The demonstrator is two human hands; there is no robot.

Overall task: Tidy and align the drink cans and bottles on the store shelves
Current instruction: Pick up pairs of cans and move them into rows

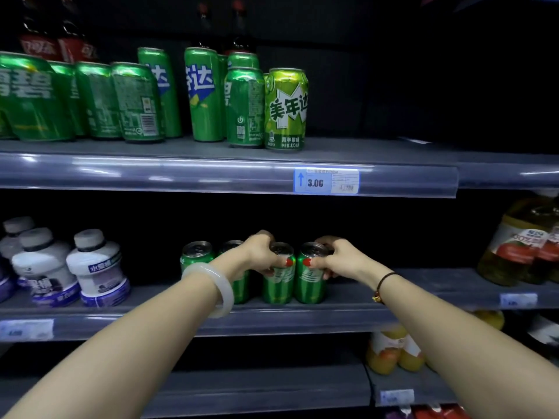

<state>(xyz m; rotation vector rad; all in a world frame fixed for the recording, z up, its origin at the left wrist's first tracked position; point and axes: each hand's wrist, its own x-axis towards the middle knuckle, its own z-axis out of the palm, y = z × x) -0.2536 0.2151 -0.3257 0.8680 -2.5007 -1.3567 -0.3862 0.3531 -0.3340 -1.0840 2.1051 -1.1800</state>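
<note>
Cans in green stand clustered on the middle shelf (393, 285). The left hand (260, 252) grasps the left can (279, 282) near its top, thumb on the front. The right hand (338, 257) grasps the right can (310, 284) the same way. These two cans stand upright, touching or nearly so, near the shelf's front edge. A third can (196, 252) stands further left, and a fourth can (231, 246) is partly hidden behind the left wrist. White bottles (96, 267) stand at the left of this shelf, juice bottles (520, 243) at the right. On the upper shelf (393, 152), more green cans (284, 110) stand unevenly above a price tag (326, 181).
</note>
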